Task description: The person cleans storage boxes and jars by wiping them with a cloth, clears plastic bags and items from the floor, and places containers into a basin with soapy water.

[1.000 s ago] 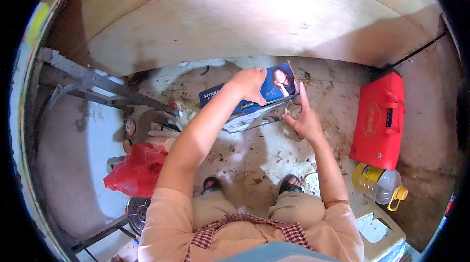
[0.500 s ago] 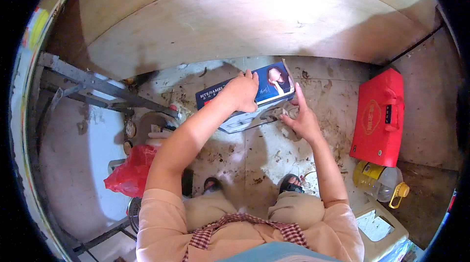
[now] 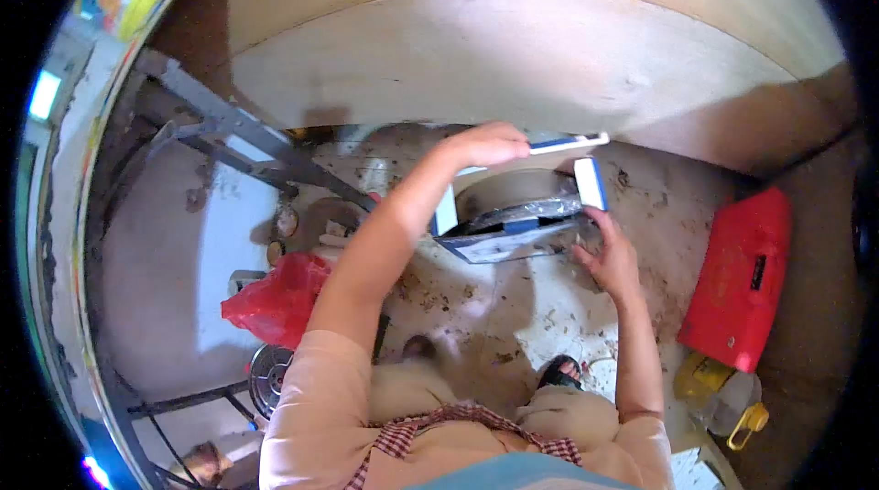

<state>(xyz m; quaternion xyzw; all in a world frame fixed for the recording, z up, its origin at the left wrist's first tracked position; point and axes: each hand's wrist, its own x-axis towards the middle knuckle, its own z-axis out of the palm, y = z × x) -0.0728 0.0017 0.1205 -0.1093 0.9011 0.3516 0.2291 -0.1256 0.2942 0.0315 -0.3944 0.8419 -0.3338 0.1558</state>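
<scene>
1. Floor (image 3: 476, 307): soiled, with debris scattered round the work. Judged advisable to keep the opening turned upward, so that nothing inside meets this surface.

2. Box (image 3: 522, 247): on or just above the floor, in front of the person and between the two hands; contact underneath cannot be confirmed. Top open, printed front toward the person. The step in hand is judged to be the opening of the box; a level, steady body is the first requirement.

3. Round item (image 3: 513, 192): seated within, clear plastic at its near edge. The fit looks snug; a straight, even lift would suit it better than a tilted one.

4. Raised flap (image 3: 568, 144): stands up at the far side of the opening. It should be folded well back, without tearing the crease.

5. Left hand (image 3: 494, 144): fingers bent over the flap's edge, apparently grasping it; thumb not visible. Light tension should suffice.

6. Right hand (image 3: 609, 261): thumb and forefinger parted, forefinger against the box's right end, no firm grip evident. Steady counter-pressure here is recommended.

7. End flap (image 3: 591, 183): upright at the right end, just above the right forefinger. It should be bent outward, so that it does not catch the plastic.
</scene>
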